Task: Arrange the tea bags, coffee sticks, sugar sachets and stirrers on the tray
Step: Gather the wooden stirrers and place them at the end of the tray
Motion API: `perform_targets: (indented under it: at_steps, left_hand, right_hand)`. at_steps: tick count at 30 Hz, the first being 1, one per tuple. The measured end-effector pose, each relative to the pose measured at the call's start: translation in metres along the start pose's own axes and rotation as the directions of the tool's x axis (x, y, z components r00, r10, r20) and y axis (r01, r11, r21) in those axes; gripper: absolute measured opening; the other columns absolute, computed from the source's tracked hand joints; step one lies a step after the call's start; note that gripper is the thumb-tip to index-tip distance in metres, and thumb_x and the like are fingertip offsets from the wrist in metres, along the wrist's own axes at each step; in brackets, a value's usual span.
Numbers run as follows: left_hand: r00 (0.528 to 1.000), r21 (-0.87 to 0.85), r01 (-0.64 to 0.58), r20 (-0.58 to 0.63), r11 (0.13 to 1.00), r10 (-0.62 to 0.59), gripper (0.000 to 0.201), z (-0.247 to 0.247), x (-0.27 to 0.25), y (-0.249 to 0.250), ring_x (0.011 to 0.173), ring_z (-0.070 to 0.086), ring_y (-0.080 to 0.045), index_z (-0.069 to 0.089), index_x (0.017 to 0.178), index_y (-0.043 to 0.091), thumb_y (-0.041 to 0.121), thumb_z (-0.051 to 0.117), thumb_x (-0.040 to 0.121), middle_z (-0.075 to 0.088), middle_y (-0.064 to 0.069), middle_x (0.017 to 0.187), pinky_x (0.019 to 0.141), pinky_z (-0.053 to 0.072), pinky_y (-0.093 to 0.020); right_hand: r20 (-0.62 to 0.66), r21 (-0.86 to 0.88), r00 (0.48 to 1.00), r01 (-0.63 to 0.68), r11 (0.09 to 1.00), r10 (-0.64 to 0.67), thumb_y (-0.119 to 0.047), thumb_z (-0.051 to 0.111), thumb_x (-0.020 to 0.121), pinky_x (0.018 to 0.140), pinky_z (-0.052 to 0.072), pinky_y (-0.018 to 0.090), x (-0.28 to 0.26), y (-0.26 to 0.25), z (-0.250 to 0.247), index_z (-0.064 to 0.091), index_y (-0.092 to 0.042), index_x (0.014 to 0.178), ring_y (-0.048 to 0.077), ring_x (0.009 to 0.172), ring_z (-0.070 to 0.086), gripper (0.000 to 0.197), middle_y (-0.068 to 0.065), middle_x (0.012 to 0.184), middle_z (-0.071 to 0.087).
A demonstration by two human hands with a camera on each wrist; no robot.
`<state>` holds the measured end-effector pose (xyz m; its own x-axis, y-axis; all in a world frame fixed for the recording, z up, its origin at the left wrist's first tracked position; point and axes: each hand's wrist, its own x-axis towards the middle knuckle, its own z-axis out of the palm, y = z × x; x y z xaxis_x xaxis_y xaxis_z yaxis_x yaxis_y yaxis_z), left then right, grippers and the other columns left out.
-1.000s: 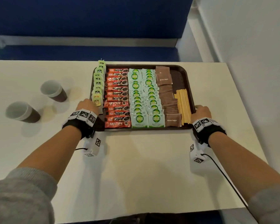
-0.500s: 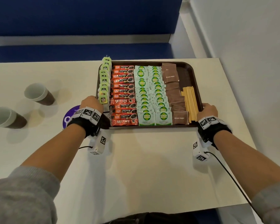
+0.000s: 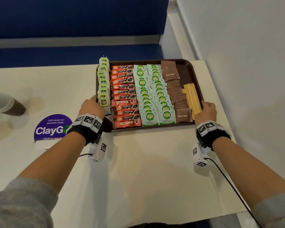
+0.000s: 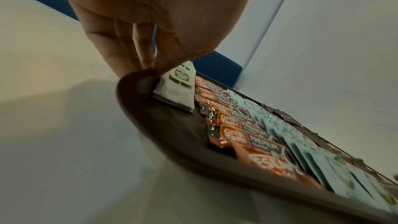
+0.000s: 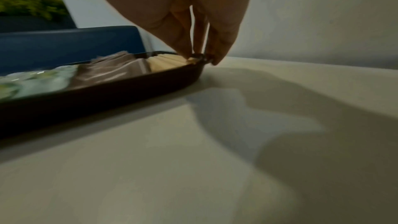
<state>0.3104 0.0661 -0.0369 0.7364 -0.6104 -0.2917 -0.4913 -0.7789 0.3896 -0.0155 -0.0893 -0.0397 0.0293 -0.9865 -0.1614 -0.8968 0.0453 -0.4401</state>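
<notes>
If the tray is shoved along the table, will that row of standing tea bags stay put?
Probably not all. The tea bags stand on edge against the tray rim, light and thin, so a jolt could topple them. The flat coffee sticks should merely slide.

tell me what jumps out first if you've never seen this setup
A dark brown tray packed in neat columns: green-tagged tea bags, red coffee sticks, green Coco Natura sachets, brown sugar sachets, wooden stirrers. The left hand and right hand grip its two sides.

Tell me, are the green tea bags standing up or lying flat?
Standing up. The tea bags lean on edge in a row along the tray's left side.
</notes>
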Motion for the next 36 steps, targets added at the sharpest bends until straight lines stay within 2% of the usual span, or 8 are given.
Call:
perform_targets:
  at_steps: [3,6,10,12,14,18,27,36]
  left_hand:
    - [0.999,0.029,-0.026,-0.042,0.999,0.027,0.044,0.006,-0.014,0.015,0.114,0.046,-0.036,0.046,0.134,0.024,0.022,0.053,0.09,0.049,-0.015,0.123,0.084,0.045,-0.046]
    - [0.977,0.114,-0.16,-0.121,0.98,0.174,0.046,0.013,-0.037,0.032,0.118,0.04,-0.033,0.051,0.127,0.021,0.032,0.061,0.084,0.048,-0.01,0.128,0.093,0.039,-0.047]
    - [0.915,0.147,-0.396,-0.025,0.907,0.403,0.035,0.027,-0.063,0.046,0.111,0.048,-0.026,0.064,0.106,0.024,0.045,0.069,0.078,0.057,-0.001,0.114,0.095,0.04,-0.041]
    - [0.868,0.106,-0.496,0.079,0.862,0.49,0.03,0.036,-0.073,0.05,0.104,0.054,-0.024,0.069,0.102,0.022,0.042,0.071,0.079,0.062,0.0,0.105,0.089,0.043,-0.035]
    - [0.841,0.059,-0.53,0.166,0.846,0.515,0.027,0.041,-0.08,0.054,0.1,0.057,-0.023,0.072,0.103,0.018,0.035,0.07,0.083,0.064,-0.002,0.102,0.083,0.043,-0.032]
    - [0.809,0.106,-0.565,0.266,0.818,0.524,0.023,0.043,-0.084,0.063,0.099,0.06,-0.023,0.072,0.11,0.021,0.027,0.064,0.088,0.068,-0.004,0.106,0.085,0.043,-0.03]
    - [0.83,0.175,-0.537,0.28,0.825,0.482,0.023,0.048,-0.095,0.077,0.104,0.059,-0.022,0.071,0.111,0.029,0.025,0.062,0.089,0.067,0.002,0.112,0.086,0.047,-0.032]
    - [0.832,0.183,-0.531,0.295,0.827,0.469,0.023,0.057,-0.105,0.096,0.105,0.059,-0.023,0.07,0.111,0.031,0.026,0.061,0.09,0.066,0.003,0.113,0.086,0.049,-0.034]
  right_hand:
    - [-0.052,-0.069,0.988,0.142,0.987,-0.146,0.004,0.05,0.086,0.102,0.035,0.042,-0.009,-0.005,0.004,0.048,-0.006,0.133,0.032,0.124,0.038,0.049,0.016,0.134,0.044]
    - [-0.022,-0.062,0.935,0.353,0.934,-0.355,-0.013,0.057,0.088,0.096,0.034,0.036,-0.02,-0.009,0.008,0.061,-0.01,0.116,0.027,0.114,0.042,0.029,0.011,0.119,0.051]
    - [0.124,0.012,0.846,0.521,0.853,-0.518,-0.027,0.068,0.083,0.086,0.033,0.027,-0.031,-0.011,0.018,0.068,-0.01,0.096,0.021,0.101,0.045,0.022,0.006,0.099,0.053]
    - [0.19,0.018,0.843,0.51,0.86,-0.504,-0.031,0.069,0.082,0.082,0.031,0.024,-0.031,-0.009,0.022,0.069,-0.01,0.091,0.019,0.1,0.045,0.023,0.005,0.094,0.054]
    - [0.225,0.031,0.842,0.496,0.868,-0.489,-0.034,0.069,0.082,0.079,0.03,0.023,-0.03,-0.007,0.022,0.07,-0.01,0.087,0.019,0.097,0.046,0.024,0.003,0.089,0.055]
    - [0.238,0.104,0.84,0.477,0.873,-0.487,-0.029,0.074,0.078,0.076,0.032,0.023,-0.028,-0.003,0.016,0.073,-0.008,0.085,0.014,0.089,0.046,0.022,0.005,0.087,0.059]
    - [0.29,0.115,0.838,0.449,0.886,-0.463,-0.019,0.079,0.072,0.082,0.046,0.031,-0.022,0.009,0.009,0.075,-0.009,0.087,0.021,0.092,0.056,0.018,0.007,0.091,0.063]
    - [0.295,0.08,0.851,0.432,0.899,-0.435,-0.019,0.078,0.073,0.079,0.043,0.03,-0.015,0.024,-0.004,0.074,-0.009,0.086,0.019,0.091,0.053,0.016,0.006,0.089,0.061]
